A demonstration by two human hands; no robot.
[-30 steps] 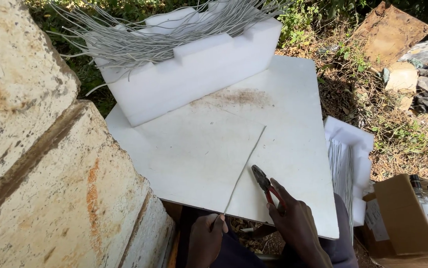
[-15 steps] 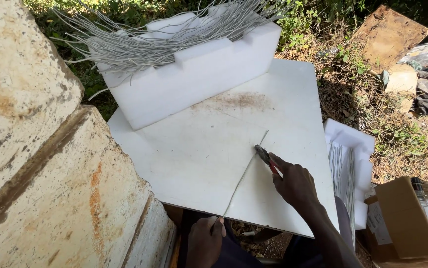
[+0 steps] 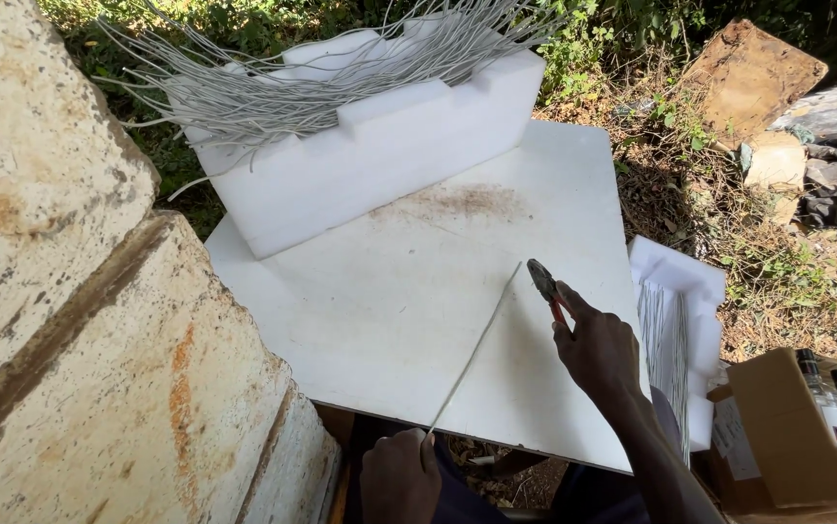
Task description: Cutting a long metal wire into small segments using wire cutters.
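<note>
Wire (image 3: 474, 351) end (lower) hidden in left hand (image 3: 401, 475).

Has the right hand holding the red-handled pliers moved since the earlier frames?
Yes. The right hand with the red-handled pliers moved up the white board, toward the thin grey wire's far tip.

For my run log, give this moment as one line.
left hand: holds thin rod by near end | right hand: grips pliers, tip near rod's far end | surface: white board

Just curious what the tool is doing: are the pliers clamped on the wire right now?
No, the pliers in the right hand sit beside the tip of the wire, with a gap between them.
</note>
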